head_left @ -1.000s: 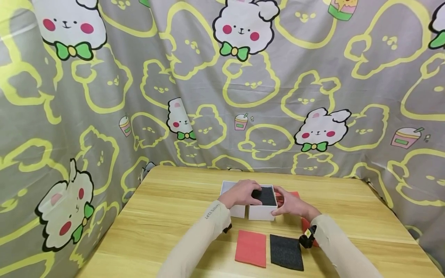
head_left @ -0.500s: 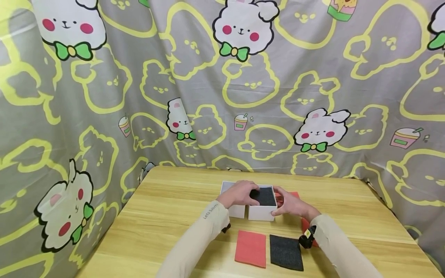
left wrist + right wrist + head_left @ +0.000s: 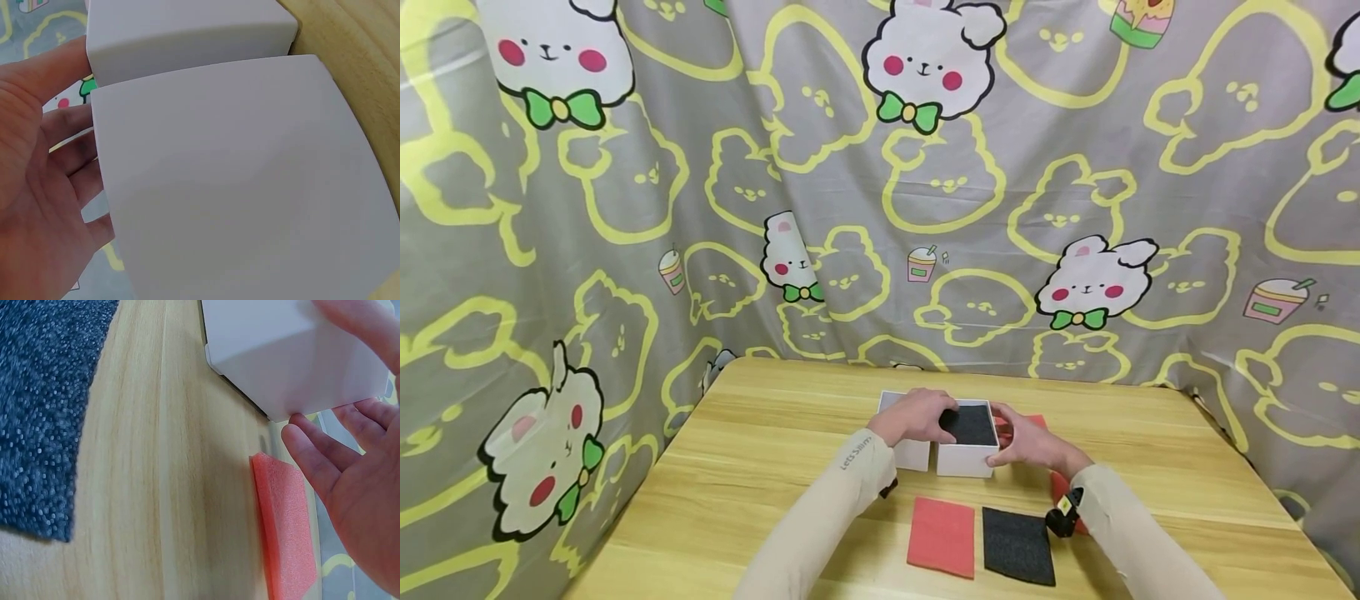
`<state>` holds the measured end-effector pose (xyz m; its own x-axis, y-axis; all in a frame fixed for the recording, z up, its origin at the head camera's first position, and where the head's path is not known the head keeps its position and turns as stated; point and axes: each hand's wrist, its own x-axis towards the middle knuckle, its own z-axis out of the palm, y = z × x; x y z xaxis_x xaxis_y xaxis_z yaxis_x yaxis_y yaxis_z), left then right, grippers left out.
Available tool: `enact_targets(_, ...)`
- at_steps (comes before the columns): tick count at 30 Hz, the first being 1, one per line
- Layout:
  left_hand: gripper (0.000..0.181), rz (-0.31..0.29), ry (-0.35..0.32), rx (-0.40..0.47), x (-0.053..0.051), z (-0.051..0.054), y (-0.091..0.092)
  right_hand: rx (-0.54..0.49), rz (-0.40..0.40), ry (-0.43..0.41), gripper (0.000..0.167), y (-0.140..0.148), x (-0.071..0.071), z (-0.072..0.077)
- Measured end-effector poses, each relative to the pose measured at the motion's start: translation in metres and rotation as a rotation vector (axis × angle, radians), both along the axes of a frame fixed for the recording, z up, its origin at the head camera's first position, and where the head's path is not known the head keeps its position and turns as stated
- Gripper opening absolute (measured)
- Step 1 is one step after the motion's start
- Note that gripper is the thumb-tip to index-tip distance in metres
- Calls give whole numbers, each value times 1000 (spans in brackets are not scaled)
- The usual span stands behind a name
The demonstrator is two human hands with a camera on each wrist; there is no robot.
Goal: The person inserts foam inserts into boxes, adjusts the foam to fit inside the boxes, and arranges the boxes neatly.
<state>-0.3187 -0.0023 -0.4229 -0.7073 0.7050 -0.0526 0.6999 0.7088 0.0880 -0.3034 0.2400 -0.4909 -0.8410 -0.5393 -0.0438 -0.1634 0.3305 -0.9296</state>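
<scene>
Two small white boxes stand side by side on the table. Inside the right box [image 3: 964, 461] lies a dark foam-like sheet [image 3: 977, 425], near the rim. My left hand [image 3: 917, 415] reaches over the left box [image 3: 913, 456], its thumb and fingers spread on the dark sheet's left part. Its fingertips are hidden behind the box wall in the left wrist view, where the left hand [image 3: 37, 162] shows beyond the white walls. My right hand [image 3: 1036, 440] holds the right box by its right side, thumb at the front and fingers along the side and back.
A flat red sheet [image 3: 941, 537] and a dark sheet [image 3: 1018, 546] lie in front of the boxes. More red foam [image 3: 1037, 419] shows behind my right hand, and another red piece [image 3: 1060, 487] lies partly under the right forearm. A patterned curtain [image 3: 880, 208] hangs behind the table.
My left hand has shifted very slightly left over the dark sheet. The right hand and the boxes hold their places.
</scene>
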Motion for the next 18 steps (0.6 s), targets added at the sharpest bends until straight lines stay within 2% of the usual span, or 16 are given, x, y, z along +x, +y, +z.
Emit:
enact_targets(7, 52, -12, -25, 32, 1, -3, -2, -12, 21, 3, 104, -1, 0, -3)
enact_targets(14, 49, -28, -79, 190, 9, -10, -13, -9, 9, 6, 104, 0, 0, 0)
enact_targets(18, 48, -49, -74, 265, 19, -12, -22, -4, 5, 6, 105, 0, 0, 0)
